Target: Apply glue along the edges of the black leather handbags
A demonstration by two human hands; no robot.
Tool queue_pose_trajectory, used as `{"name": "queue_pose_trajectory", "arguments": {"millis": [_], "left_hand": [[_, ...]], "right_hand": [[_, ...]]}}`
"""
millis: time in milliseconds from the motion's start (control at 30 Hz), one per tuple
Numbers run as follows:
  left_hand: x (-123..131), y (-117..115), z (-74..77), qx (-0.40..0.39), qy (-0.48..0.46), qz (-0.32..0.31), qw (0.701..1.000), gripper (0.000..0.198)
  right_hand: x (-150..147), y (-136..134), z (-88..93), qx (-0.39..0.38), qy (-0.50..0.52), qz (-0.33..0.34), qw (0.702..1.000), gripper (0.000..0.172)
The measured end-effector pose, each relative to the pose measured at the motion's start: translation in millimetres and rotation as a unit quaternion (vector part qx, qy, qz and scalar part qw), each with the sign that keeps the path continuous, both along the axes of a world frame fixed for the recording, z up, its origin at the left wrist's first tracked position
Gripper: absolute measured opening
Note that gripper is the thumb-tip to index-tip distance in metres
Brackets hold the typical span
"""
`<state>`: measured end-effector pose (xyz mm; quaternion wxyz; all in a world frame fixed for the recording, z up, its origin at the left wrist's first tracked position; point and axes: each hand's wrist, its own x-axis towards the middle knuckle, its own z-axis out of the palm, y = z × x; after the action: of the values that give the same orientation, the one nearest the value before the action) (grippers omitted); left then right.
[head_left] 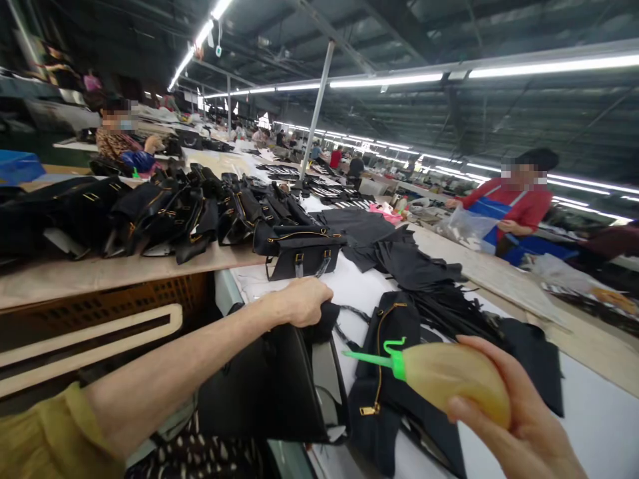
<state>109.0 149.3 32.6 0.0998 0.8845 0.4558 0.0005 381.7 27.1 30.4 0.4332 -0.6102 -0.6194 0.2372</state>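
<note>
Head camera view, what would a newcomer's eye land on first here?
The yellowish squeeze bottle with its bright green nozzle, held in the right hand at lower right, stands out. At centre the left hand grips the top of a black bag, and a long row of black bags lines the wooden shelf at upper left.

- Left arm (190, 366) reaches in from the lower left corner, bare forearm stretched forward, mustard sleeve (54, 439) bunched near the elbow.
- Left hand (299, 301) is knuckles-up and balled tight, its fingertips tucked under and out of sight, wrist in line with the forearm.
- Right hand (519, 426) sits at the bottom right, palm turned to the left.
- Its fingers (492, 352) curl over the top while the thumb (466, 409) presses from the near side: a closed, cupping grip.
- The two hands are well apart, the left farther forward than the right.
</note>
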Motion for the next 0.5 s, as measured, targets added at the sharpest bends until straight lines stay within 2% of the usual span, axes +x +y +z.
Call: {"name": "queue_pose_trajectory", "arguments": {"millis": [67, 200, 367, 500], "left_hand": [[-1.2, -0.5, -5.0, 0.001, -0.017, -0.003, 1.000, 0.030], [-5.2, -0.8, -10.8, 0.003, -0.043, -0.009, 0.999, 0.032], [-7.1, -0.4, -8.7, -0.005, -0.045, -0.002, 0.999, 0.030], [-6.8, -0.6, -5.7, -0.011, -0.044, -0.003, 0.999, 0.034]], "right_hand": [[-4.4, 2.9, 6.2, 0.015, -0.071, 0.006, 0.997, 0.060], [-13.2, 8.8, 9.5, 0.043, -0.131, 0.023, 0.990, 0.056], [-20.3, 12.8, 6.9, 0.065, -0.168, 0.047, 0.983, 0.049], [-27.1, 11.9, 12.0, 0.079, -0.200, 0.057, 0.975, 0.047]]}}
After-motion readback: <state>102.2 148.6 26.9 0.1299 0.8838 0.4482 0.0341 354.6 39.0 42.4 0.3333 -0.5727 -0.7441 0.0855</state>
